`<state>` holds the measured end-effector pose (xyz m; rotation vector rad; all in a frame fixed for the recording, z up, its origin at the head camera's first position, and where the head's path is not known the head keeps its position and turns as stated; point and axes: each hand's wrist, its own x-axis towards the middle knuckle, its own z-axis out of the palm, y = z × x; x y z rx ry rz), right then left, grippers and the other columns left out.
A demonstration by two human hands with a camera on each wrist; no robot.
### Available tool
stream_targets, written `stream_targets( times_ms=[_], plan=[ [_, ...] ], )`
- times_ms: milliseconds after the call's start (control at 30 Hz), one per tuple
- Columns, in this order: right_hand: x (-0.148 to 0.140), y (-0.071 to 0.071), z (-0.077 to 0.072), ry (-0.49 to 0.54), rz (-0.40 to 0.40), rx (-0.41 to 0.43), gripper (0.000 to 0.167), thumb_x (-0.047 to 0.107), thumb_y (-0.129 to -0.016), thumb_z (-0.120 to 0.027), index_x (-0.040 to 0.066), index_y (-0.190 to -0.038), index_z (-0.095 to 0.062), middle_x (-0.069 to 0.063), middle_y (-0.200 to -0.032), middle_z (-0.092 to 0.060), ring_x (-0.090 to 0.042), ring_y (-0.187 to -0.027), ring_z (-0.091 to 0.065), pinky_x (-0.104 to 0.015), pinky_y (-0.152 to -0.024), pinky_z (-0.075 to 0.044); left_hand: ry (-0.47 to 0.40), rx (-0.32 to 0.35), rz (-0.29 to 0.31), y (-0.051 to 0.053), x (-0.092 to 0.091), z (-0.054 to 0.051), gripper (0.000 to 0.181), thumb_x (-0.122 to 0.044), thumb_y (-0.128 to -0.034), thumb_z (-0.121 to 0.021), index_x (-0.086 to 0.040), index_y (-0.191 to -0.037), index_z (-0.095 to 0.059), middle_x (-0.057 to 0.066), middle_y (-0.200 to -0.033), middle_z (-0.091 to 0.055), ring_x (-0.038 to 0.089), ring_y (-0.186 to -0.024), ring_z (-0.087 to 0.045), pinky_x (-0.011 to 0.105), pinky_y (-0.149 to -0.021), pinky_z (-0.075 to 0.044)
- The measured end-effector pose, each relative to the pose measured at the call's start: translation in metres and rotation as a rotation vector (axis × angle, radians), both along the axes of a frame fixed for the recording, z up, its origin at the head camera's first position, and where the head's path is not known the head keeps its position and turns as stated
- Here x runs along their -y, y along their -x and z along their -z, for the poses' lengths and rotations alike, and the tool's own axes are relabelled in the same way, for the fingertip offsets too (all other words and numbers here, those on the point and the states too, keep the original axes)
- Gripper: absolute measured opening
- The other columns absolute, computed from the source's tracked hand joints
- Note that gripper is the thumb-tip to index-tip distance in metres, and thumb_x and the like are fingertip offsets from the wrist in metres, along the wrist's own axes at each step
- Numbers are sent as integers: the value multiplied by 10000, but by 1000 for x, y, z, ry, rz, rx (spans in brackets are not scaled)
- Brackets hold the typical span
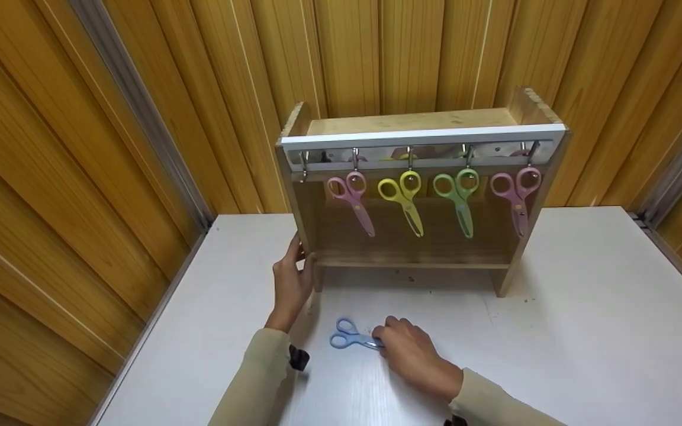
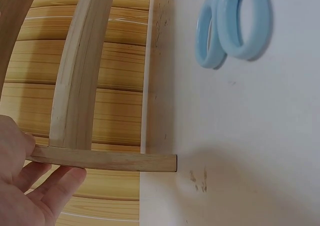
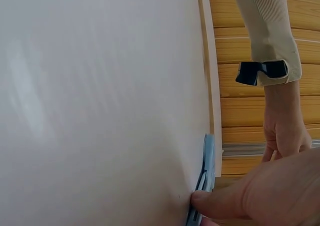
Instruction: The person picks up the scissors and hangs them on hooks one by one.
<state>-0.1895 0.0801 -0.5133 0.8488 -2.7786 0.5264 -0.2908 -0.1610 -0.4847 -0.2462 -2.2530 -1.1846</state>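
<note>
On the white table lie blue scissors (image 1: pixel 350 337), their handle loops toward the left. My right hand (image 1: pixel 412 355) pinches them by the blade end; in the right wrist view its thumb (image 3: pixel 215 204) presses on the scissors (image 3: pixel 209 161). My left hand (image 1: pixel 292 284) holds the lower left side panel of a wooden rack (image 1: pixel 415 265). In the left wrist view the fingers (image 2: pixel 62 188) curl round the edge of that panel (image 2: pixel 110 160). Part of the right hand's fingers is hidden in the head view.
From metal hooks on the rack's front rail hang pink scissors (image 1: pixel 353 201), yellow scissors (image 1: pixel 403 198), green scissors (image 1: pixel 459 198) and another pink pair (image 1: pixel 517 195). A bare hook (image 1: pixel 303 165) is at the rail's left end. Wood-panelled walls (image 1: pixel 347 53) enclose the table (image 1: pixel 584 331).
</note>
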Motion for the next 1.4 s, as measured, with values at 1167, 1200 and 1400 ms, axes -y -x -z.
stream_targets(
  times_ms=[1167, 1200, 1400],
  plan=[
    [-5, 9, -24, 58, -10, 145, 199, -104, -749, -721, 86, -790, -764, 6, -709, -602, -132, -628, -518, -320, -491, -454, -39, 7, 40, 0, 1, 1, 621, -51, -1010, -644, -155, -1579, -417, 138, -1389, -639, 301, -1091, -710, 441, -829, -630],
    [-5, 9, -26, 58, -9, 140, 201, -103, -752, -727, 91, -791, -764, 3, -709, -606, -133, -626, -522, -324, -489, -458, -35, 8, 40, 0, 1, 1, 620, -59, -1013, -643, -161, -1580, -415, 135, -1390, -638, 296, -1093, -710, 433, -835, -629],
    [-7, 12, -44, 76, -1, 106, 186, -68, -793, -752, 118, -802, -740, 6, -729, -616, -137, -637, -530, -338, -495, -460, -31, -29, 42, 1, 2, 1, 598, -45, -1001, -655, -126, -1557, -447, 170, -1317, -678, 306, -1058, -722, 403, -791, -637]
  ],
)
